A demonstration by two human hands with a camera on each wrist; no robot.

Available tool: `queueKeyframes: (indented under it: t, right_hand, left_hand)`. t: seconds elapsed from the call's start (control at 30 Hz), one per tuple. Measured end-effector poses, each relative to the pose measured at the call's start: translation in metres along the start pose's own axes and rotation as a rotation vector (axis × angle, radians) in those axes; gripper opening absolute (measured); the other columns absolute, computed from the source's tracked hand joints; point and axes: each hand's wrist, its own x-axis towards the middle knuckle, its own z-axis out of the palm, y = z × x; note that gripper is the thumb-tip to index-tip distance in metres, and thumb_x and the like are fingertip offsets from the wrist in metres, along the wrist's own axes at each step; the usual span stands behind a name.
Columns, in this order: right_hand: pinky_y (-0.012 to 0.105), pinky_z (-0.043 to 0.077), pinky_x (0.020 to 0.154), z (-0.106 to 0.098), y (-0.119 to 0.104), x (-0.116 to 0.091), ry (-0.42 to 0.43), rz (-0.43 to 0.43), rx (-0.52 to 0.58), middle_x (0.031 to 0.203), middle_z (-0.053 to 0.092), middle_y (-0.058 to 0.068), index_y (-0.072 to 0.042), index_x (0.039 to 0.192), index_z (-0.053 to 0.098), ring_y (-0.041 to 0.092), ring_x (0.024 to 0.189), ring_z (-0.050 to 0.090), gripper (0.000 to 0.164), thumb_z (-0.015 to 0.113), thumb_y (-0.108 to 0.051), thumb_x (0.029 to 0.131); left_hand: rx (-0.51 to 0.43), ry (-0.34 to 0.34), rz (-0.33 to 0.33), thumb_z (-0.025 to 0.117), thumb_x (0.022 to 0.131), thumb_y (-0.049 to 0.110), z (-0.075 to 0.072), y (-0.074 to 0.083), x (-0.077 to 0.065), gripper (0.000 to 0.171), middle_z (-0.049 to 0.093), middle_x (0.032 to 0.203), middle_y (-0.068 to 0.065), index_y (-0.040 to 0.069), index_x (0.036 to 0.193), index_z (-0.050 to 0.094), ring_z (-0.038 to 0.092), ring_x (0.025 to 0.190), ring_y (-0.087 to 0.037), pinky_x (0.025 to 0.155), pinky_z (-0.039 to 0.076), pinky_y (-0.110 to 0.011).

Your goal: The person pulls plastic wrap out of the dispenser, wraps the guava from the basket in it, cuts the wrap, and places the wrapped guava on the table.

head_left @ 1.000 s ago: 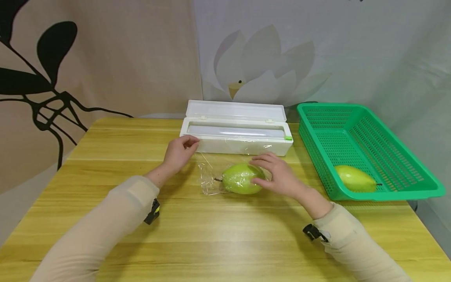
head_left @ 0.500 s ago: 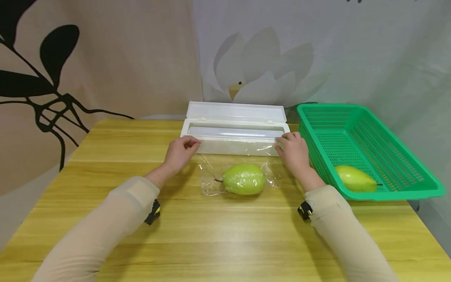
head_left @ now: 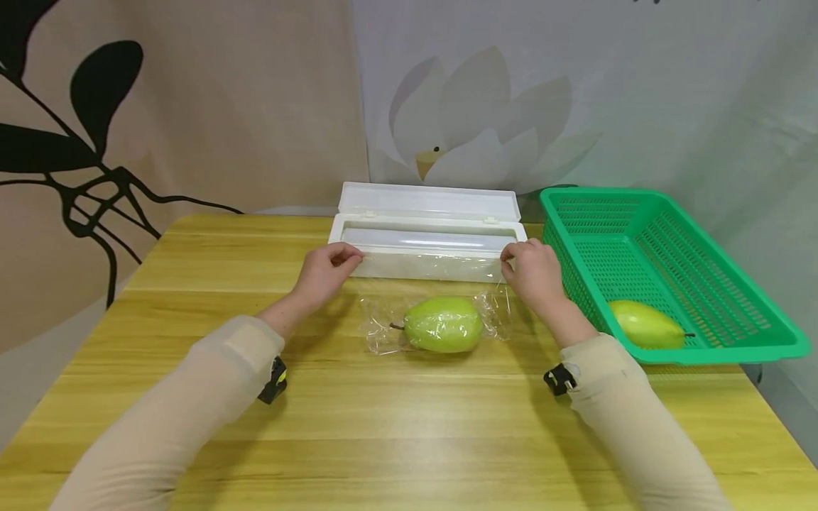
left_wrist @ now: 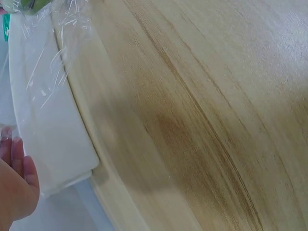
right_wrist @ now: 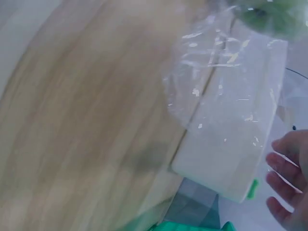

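A green pear (head_left: 443, 324) lies on its side with clear cling film (head_left: 382, 333) over and around it, stem to the left. The film stretches back to a long white cling film box (head_left: 383, 267), whose lid (head_left: 428, 201) stands raised and whose roll shows inside. At the box's front left, my left hand (head_left: 322, 274) pinches the film between thumb and fingertips. My right hand (head_left: 535, 275) pinches it at the front right. In the right wrist view, a green slider (right_wrist: 252, 189) shows at the box's end.
A green plastic basket (head_left: 716, 354) stands at the right of the wooden table (head_left: 409, 440), holding a yellowish pear (head_left: 645, 325). Behind the table hangs a printed curtain (head_left: 255, 106). A small black camera sits on each wrist.
My right hand has left the wrapped pear and moved back and right to the film by the box's right end. The left hand stays nearly where it was.
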Motion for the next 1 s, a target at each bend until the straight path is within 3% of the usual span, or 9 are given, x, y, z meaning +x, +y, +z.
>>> queueKeyframes:
  t: [0.27,0.43,0.57,0.67,0.83,1.0]
  right_hand:
    - [0.044,0.049,0.073,-0.016,-0.001,0.0,-0.178,0.117,0.131,0.089,0.069,0.016,-0.002,0.1,0.069,0.031,0.083,0.061,0.022,0.054,-0.004,0.084]
    - [0.046,0.049,0.08,-0.023,0.002,-0.003,-0.263,0.172,0.251,0.098,0.067,0.019,0.0,0.099,0.068,0.033,0.093,0.06,0.02,0.054,-0.008,0.087]
    - [0.047,0.048,0.082,-0.024,0.004,-0.006,-0.267,0.165,0.294,0.096,0.068,0.018,-0.001,0.094,0.069,0.033,0.094,0.06,0.018,0.059,-0.016,0.088]
    - [0.049,0.047,0.085,-0.025,0.004,-0.008,-0.238,0.135,0.292,0.096,0.068,0.018,-0.001,0.09,0.069,0.035,0.098,0.059,0.019,0.061,-0.018,0.089]
    - [0.05,0.045,0.09,-0.025,0.001,-0.01,-0.209,0.091,0.327,0.102,0.067,0.02,0.002,0.098,0.067,0.037,0.103,0.058,0.016,0.057,-0.005,0.088]
    - [0.044,0.048,0.08,-0.021,-0.002,-0.009,-0.211,0.024,0.353,0.094,0.067,0.019,0.003,0.102,0.067,0.033,0.092,0.059,0.022,0.052,0.004,0.087]
  left_hand:
    - [-0.037,0.0,-0.019,0.055,0.094,0.016,-0.001,0.0,0.001,0.021,0.065,0.101,-0.015,0.001,0.105,0.065,0.053,0.086,-0.016,0.077,0.045,-0.024]
    - [-0.079,-0.015,-0.03,0.052,0.096,0.016,-0.004,-0.001,0.0,0.022,0.065,0.107,-0.016,0.0,0.106,0.064,0.056,0.091,-0.018,0.083,0.047,-0.026]
    - [-0.108,-0.036,-0.029,0.051,0.096,0.016,-0.007,-0.001,-0.002,0.023,0.065,0.11,-0.017,-0.001,0.106,0.063,0.057,0.096,-0.018,0.089,0.047,-0.029]
    - [-0.113,-0.052,-0.022,0.053,0.095,0.017,-0.008,-0.001,-0.002,0.023,0.065,0.109,-0.017,-0.001,0.105,0.063,0.057,0.093,-0.016,0.086,0.047,-0.027]
    - [-0.068,-0.086,-0.006,0.063,0.09,0.02,-0.006,0.001,-0.001,0.022,0.064,0.103,-0.013,0.002,0.103,0.063,0.054,0.087,-0.015,0.079,0.046,-0.024]
    - [-0.041,-0.085,0.029,0.064,0.088,0.017,-0.002,0.003,0.0,0.017,0.064,0.096,-0.012,0.002,0.097,0.062,0.053,0.083,-0.016,0.077,0.045,-0.025]
